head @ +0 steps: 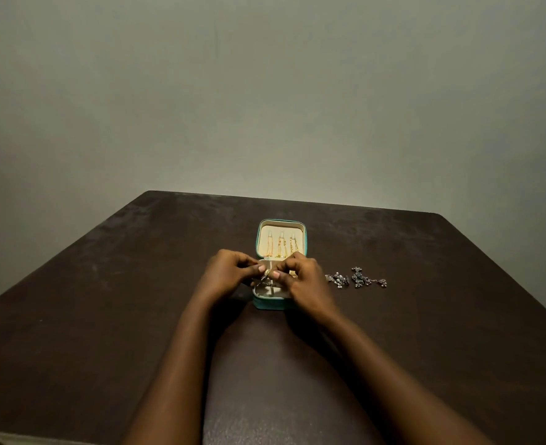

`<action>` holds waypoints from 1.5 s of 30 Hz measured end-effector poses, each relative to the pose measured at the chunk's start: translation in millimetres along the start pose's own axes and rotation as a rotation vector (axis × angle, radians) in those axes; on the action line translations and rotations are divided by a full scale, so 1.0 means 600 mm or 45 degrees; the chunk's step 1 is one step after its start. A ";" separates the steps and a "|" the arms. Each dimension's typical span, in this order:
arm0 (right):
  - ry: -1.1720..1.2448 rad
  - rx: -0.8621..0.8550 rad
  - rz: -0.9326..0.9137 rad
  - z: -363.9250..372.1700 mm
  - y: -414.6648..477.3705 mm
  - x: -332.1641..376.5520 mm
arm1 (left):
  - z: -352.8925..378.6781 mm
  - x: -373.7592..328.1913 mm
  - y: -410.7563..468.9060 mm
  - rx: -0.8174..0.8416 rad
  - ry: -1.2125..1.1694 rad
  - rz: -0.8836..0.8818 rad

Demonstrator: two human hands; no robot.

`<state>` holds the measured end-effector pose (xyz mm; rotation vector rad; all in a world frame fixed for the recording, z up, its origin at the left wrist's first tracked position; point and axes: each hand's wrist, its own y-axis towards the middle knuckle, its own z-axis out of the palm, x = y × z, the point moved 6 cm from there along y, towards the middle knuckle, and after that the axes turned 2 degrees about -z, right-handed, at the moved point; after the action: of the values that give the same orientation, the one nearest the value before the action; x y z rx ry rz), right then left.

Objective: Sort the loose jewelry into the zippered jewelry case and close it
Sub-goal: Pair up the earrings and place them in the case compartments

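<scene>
Left hand and right hand pinch a gold piece over the case, silver jewelry near its right edge.

This looks like a plain room in a home rather than a shop or a workshop, though nothing settles it. A dark brown table with a matte, scuffed top stands against a plain grey-green painted wall in dim light. Personal things lie on it: a small teal zippered jewelry case, open, thin gold chains hung in its cream-lined lid, and loose silver-toned beaded jewelry pieces just beside it.
</scene>
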<state>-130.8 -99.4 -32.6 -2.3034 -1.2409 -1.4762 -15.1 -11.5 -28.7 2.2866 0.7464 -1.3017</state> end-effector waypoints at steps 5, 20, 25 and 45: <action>-0.260 -0.023 -0.182 0.005 -0.009 0.018 | 0.000 0.002 0.003 -0.002 0.185 0.038; -0.684 0.090 -0.263 0.031 -0.020 0.027 | 0.006 0.001 -0.003 0.035 0.424 -0.018; -0.427 -0.112 -0.138 0.009 -0.011 0.016 | 0.004 0.000 -0.005 0.038 0.349 -0.032; -0.660 0.081 -0.123 0.012 -0.010 0.012 | 0.013 -0.012 -0.010 -0.061 0.653 -0.075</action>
<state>-129.0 -87.6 -32.2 -2.7123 -1.5043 -0.8617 -27.2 -13.3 -26.8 2.6021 0.9987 -0.7028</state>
